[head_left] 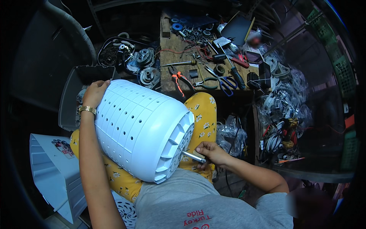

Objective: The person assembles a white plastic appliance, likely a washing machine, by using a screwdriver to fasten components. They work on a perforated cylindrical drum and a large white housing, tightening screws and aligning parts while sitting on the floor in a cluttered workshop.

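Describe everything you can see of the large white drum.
The white drum, seemingly plastic, is cylindrical with rows of small side holes. It lies on its side across the yellow floral trousers, its ribbed end, with a protruding metal shaft, facing the person's right. The left hand rests at its far end; the right hand is at the shaft's tip.

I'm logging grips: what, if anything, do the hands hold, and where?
Left hand rests on the white drum, at its far rim; right hand is at the metal shaft's free end, its grip unclear.

Far face of drum (143, 108) hidden, hardware (195, 35) indistinct
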`<state>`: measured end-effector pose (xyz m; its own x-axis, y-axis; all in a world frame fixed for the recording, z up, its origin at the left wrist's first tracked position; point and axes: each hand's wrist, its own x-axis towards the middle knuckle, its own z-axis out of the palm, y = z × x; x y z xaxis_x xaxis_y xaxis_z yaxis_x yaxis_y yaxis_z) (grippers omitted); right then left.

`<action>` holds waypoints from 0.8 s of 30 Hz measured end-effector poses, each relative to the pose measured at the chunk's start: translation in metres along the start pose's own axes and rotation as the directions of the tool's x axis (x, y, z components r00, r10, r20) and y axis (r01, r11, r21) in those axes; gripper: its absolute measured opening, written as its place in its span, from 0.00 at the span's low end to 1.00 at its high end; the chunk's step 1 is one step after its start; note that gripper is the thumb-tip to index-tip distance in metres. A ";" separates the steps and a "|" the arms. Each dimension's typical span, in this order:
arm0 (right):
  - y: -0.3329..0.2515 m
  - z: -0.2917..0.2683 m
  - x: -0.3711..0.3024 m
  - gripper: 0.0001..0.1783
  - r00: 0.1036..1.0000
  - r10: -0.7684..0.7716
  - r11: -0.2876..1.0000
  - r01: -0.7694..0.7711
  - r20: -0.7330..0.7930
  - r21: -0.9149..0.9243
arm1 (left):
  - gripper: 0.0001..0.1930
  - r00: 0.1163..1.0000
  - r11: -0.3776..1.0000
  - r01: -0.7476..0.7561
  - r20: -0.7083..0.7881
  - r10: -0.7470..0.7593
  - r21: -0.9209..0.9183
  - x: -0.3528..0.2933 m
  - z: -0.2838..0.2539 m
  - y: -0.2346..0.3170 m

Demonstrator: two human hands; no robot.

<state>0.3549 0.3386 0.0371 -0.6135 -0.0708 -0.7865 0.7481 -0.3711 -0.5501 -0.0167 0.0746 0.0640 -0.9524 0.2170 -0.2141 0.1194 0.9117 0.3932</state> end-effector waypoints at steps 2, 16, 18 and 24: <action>0.001 0.000 0.000 0.15 0.995 0.049 0.998 -0.053 0.085 0.042 | 0.27 1.000 1.000 -0.005 0.002 0.005 -0.005 0.000 0.000 0.001; -0.006 0.004 -0.005 0.17 0.995 -0.017 0.999 0.021 0.099 -0.043 | 0.27 1.000 1.000 -0.023 -0.010 0.023 -0.004 -0.001 0.000 0.001; -0.008 0.006 -0.005 0.17 0.995 -0.020 0.993 0.031 0.099 -0.113 | 0.27 1.000 1.000 -0.021 -0.009 0.021 0.002 -0.002 0.000 0.001; -0.021 0.010 -0.005 0.19 0.989 0.029 0.960 0.013 0.148 -0.278 | 0.27 1.000 1.000 -0.011 -0.014 0.012 0.009 0.001 0.001 -0.004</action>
<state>0.3396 0.3379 0.0548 -0.6220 -0.2180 -0.7520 0.7807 -0.0999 -0.6168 -0.0180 0.0720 0.0614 -0.9547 0.2228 -0.1974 0.1327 0.9121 0.3878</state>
